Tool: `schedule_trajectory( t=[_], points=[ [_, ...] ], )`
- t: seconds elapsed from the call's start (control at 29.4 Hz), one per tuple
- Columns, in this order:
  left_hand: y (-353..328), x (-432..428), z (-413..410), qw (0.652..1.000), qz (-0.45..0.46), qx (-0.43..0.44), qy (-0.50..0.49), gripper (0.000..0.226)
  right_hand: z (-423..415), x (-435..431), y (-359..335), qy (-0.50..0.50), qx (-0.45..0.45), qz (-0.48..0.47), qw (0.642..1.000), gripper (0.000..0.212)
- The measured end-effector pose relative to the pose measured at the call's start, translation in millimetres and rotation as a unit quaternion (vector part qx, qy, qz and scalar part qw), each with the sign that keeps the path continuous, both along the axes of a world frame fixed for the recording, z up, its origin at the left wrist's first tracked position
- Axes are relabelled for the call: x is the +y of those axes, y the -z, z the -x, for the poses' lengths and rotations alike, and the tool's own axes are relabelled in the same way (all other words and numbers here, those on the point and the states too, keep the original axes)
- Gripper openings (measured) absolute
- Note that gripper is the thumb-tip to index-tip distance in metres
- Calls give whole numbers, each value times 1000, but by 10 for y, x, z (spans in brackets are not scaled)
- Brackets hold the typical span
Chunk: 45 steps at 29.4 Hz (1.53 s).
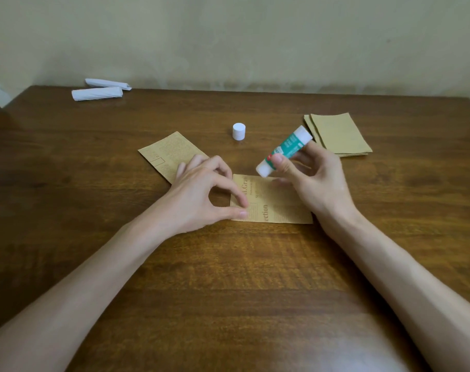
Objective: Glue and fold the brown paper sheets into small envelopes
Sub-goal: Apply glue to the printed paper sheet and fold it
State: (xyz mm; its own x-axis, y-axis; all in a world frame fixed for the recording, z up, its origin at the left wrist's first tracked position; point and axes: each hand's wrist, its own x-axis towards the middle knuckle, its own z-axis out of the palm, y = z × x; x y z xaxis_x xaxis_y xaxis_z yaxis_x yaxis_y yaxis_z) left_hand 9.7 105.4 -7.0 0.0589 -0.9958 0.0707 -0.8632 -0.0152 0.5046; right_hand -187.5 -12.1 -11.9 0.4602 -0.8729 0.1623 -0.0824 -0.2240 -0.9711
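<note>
Aloft, capless glue stick (283, 150); cap (239, 132) apart.

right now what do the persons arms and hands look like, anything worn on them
Two bare hands, left hand and right hand, with no gloves, rings, watch or bracelets visible. The left forearm and right forearm are uncovered to the frame edge, with no sleeves in view. The nails look short.

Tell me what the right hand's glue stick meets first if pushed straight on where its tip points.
Probably the printed brown sheet, near its far edge; the right hand tilts the glue stick down-left at it. Gap unclear.
</note>
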Motion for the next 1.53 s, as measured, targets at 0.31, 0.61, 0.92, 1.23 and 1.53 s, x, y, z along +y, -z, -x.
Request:
schedule_trajectory(
  t=[0.31,0.61,0.92,1.23,1.53],
  points=[
    [18,67,22,994,94,-9,56,22,-54,-66,47,-12,2,-39,999,28],
    [88,34,237,975,58,-97,193,41,-63,-148,-44,-46,3,-72,996,27],
    [154,186,372,970,64,-156,177,56,33,-261,-167,-165,211,235,934,29],
    [190,199,327,972,41,-124,194,58,-3,-213,-100,-154,178,251,939,25],
    [213,248,278,971,27,-119,204,61,42,-183,-85,-137,108,214,961,32]
  ],
)
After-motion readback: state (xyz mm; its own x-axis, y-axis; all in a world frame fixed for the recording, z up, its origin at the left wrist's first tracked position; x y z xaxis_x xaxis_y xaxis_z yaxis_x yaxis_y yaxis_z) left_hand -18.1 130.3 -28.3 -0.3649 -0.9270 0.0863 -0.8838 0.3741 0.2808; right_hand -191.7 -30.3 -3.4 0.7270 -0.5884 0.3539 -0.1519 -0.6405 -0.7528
